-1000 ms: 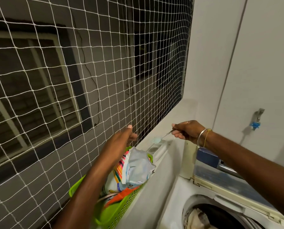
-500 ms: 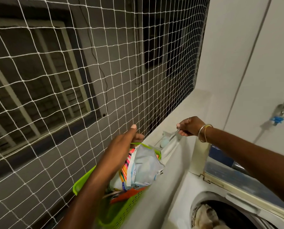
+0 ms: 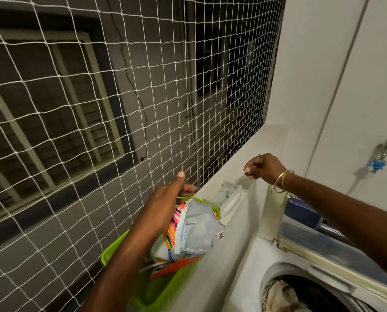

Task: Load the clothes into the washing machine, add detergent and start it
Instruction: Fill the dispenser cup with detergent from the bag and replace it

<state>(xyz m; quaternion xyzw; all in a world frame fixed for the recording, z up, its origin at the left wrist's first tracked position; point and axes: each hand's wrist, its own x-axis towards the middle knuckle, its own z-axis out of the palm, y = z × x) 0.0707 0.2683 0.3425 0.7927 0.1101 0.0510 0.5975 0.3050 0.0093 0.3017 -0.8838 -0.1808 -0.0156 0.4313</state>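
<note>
A white top-loading washing machine (image 3: 244,262) fills the lower right, its lid up and clothes (image 3: 280,296) in the drum. On the ledge to its left stands a green basket (image 3: 174,287) holding a detergent pouch (image 3: 197,230) with coloured stripes. My left hand (image 3: 165,199) grips the basket's far rim beside the pouch, thumb raised. My right hand (image 3: 263,166) pinches the thin handle of a small scoop (image 3: 238,183), whose bowl dips into a white box (image 3: 230,197) on the ledge.
A white safety net (image 3: 120,109) covers the opening above the ledge, close behind the basket. A tap with a blue fitting (image 3: 378,162) sticks out of the right wall. The raised lid (image 3: 311,239) lies under my right forearm.
My right hand has lowered the scoop from above the white box down into it. My left hand stays on the basket rim. The view has shifted left and up.
</note>
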